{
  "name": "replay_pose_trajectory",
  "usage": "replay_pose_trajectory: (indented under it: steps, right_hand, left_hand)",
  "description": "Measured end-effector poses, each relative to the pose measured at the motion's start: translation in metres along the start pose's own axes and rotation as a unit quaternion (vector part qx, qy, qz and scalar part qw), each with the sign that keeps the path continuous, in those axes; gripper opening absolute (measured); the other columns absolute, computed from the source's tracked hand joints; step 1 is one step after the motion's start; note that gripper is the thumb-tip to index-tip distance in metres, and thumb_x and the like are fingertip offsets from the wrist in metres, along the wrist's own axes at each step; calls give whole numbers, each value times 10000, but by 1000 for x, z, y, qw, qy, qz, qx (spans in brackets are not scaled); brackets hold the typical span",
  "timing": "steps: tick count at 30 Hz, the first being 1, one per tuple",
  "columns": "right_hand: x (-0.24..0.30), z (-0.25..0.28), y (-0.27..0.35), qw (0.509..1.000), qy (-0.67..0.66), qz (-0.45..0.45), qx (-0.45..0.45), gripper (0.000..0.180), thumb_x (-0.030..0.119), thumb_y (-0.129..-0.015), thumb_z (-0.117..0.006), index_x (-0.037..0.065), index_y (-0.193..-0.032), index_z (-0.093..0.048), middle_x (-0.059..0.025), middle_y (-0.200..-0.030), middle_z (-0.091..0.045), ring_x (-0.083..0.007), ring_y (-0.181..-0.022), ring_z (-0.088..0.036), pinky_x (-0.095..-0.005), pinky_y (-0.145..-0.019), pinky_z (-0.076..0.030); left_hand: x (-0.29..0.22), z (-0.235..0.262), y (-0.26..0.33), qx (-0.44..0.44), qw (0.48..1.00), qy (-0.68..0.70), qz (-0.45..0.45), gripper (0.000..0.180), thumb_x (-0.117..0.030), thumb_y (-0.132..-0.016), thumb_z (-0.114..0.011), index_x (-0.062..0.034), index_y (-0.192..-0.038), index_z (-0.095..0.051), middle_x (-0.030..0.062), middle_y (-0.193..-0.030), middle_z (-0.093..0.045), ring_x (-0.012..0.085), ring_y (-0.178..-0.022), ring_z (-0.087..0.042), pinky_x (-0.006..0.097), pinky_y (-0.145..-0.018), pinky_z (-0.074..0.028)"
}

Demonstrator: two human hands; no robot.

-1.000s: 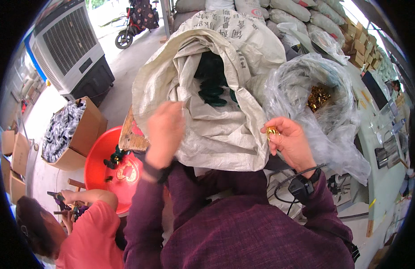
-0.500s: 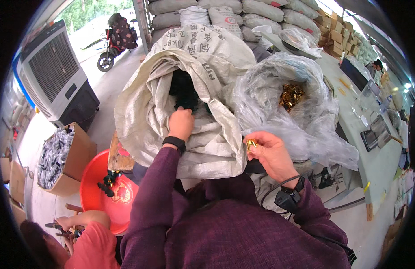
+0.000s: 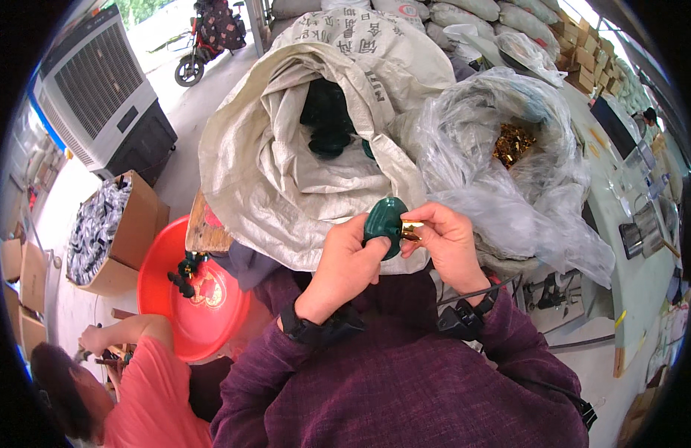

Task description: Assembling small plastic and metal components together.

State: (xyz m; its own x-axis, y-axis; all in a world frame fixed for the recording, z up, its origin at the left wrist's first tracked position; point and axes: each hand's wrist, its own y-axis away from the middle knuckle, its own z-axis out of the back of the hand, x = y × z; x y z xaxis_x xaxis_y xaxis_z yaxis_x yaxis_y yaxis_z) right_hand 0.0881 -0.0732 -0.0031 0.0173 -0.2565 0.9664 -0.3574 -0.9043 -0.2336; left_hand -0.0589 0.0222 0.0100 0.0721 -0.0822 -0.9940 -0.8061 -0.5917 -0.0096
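Note:
In front of my body, my left hand (image 3: 345, 257) is closed round a dark green glossy rounded piece (image 3: 385, 222). My right hand (image 3: 451, 243) pinches a small shiny gold fitting (image 3: 410, 230) and holds it against the right side of the green piece. Behind my hands, a wide white woven sack (image 3: 241, 172) lies open, with more dark green pieces (image 3: 327, 119) inside. To its right, a clear plastic bag (image 3: 465, 160) stands open around a heap of small gold fittings (image 3: 513, 145).
A red basin (image 3: 222, 313) with a few dark green and gold items stands on the left. Beyond it are a cardboard box (image 3: 129, 250) of silvery pieces and an air cooler (image 3: 99, 89). A person in a pink shirt (image 3: 148, 396) sits at lower left. A long table (image 3: 629, 299) runs along the right.
My left hand has come out of the sack with a green piece and moved toward me. My right hand has brought the gold fitting left against it. The whole view has shifted slightly.

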Motion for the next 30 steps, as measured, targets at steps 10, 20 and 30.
replay_pose_trajectory:
  steps: [10, 20, 30]
  right_hand:
    - [-2, -8, 3, 989, 132, 40, -48, 154, -67, -882, -468, -19, -958, -593, -51, -769, -593, -89, -604, -572, -225, -550, -484]
    - [-2, -25, -4, 970, 232, 54, -39, 230, -124, -831, -416, -23, -918, -603, -40, -775, -554, -96, -572, -548, -238, -520, -469]
    - [-1, -32, -13, 903, 409, 125, -45, 230, -131, -789, -433, -16, -891, -605, -51, -745, -528, -103, -527, -543, -242, -470, -437]
  left_hand:
    - [5, -7, 7, -33, 998, -26, -37, 197, -26, -830, -488, 25, -1003, -567, 16, -696, -553, 64, -441, -492, 211, -384, -369]
    - [21, 0, 7, -74, 996, -43, -37, 128, -29, -809, -501, 26, -908, -558, 52, -678, -570, 107, -441, -505, 238, -398, -383]
    - [29, -6, 7, -183, 907, -290, -244, 116, 31, -699, -542, 43, -766, -447, 232, -641, -499, 434, -611, -522, 492, -535, -391]
